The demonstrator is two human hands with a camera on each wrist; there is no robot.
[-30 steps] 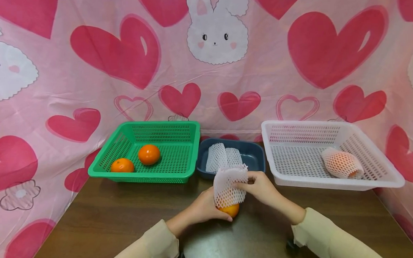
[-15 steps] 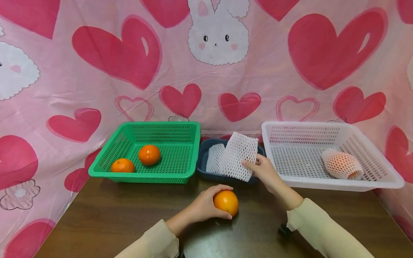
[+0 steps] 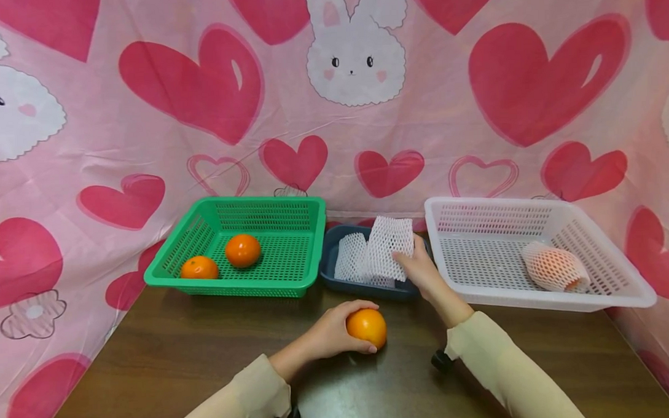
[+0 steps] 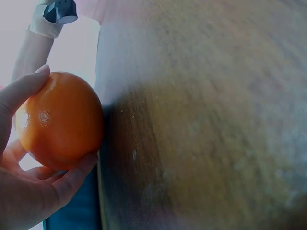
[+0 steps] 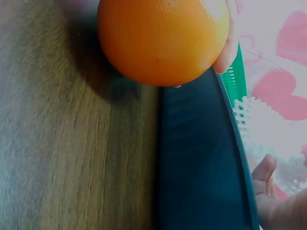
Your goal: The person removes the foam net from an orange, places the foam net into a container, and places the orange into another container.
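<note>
My left hand (image 3: 329, 333) holds a bare orange (image 3: 367, 328) on the tabletop, thumb on the near side and fingers round the far side. The left wrist view shows the orange (image 4: 62, 124) gripped between thumb and fingers. Over the dark blue tray (image 3: 327, 268), my right hand (image 3: 424, 273) pinches a white foam fruit net (image 3: 390, 249) by its right edge. Another foam net (image 3: 350, 257) lies in the tray to its left. In the right wrist view the net (image 5: 268, 127) is washed out and the orange (image 5: 163, 38) fills the top.
At the left stands a green basket (image 3: 232, 287) with two oranges (image 3: 242, 250). A white basket (image 3: 548, 300) at the right bears one net-wrapped fruit (image 3: 555, 266). A pink heart-patterned cloth (image 3: 286, 106) hangs behind the wooden table (image 3: 168, 356).
The foam net came up off the orange, leaving it bare in the left hand. My right hand carried the net back over the blue tray. The left hand has stayed in place.
</note>
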